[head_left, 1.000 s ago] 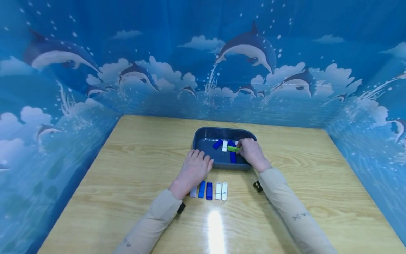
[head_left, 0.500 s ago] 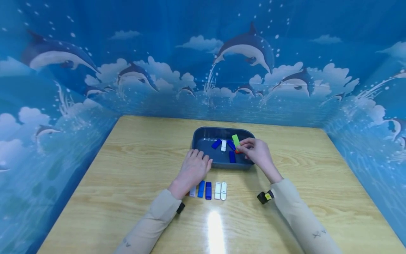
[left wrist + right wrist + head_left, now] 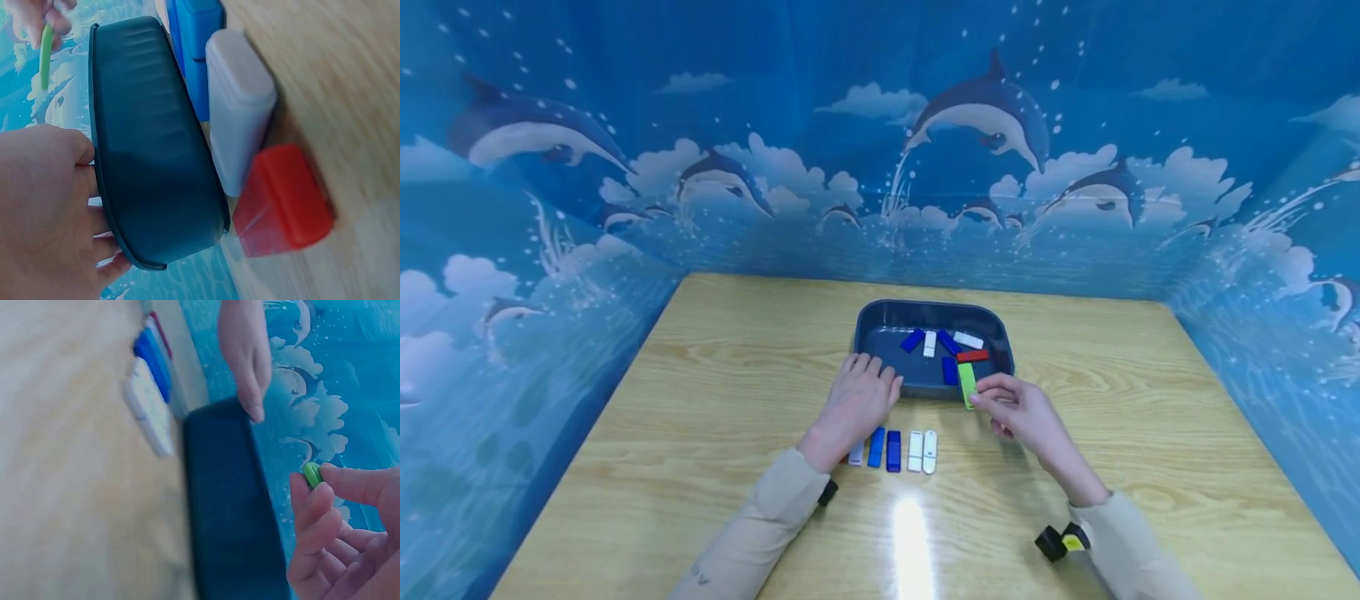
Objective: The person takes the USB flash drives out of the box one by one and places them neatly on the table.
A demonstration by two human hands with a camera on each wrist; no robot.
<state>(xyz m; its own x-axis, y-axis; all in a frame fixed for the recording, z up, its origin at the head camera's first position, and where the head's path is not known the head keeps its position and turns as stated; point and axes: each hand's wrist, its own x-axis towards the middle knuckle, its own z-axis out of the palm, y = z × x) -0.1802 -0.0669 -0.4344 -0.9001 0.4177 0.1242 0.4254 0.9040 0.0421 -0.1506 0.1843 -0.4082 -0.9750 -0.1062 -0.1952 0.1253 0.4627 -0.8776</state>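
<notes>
My right hand (image 3: 1018, 414) pinches a lime-green USB stick (image 3: 967, 385) between thumb and fingertips. The stick overlaps the front rim of the dark blue plastic tray (image 3: 880, 314) in the head view; the right wrist view shows the green stick (image 3: 312, 475) end-on. My left hand (image 3: 859, 400) holds the tray's front left rim, its fingers hooked over the edge in the left wrist view. Inside the tray lie several USB sticks: a red one (image 3: 973, 356), a white one (image 3: 968, 340), another white one (image 3: 929, 344) and some dark blue ones (image 3: 950, 371).
In front of the tray, several USB sticks stand in a row: two white (image 3: 930, 452), a dark blue one (image 3: 893, 451), a brighter blue one (image 3: 876, 447), a pale one (image 3: 237, 100) and a red one (image 3: 281, 200). A dolphin-print curtain (image 3: 805, 125) encloses the wooden table (image 3: 737, 350).
My right hand has drawn the green USB stick out of the tray's right part toward the front rim, uncovering the red and white sticks. The left hand has stayed on the rim.
</notes>
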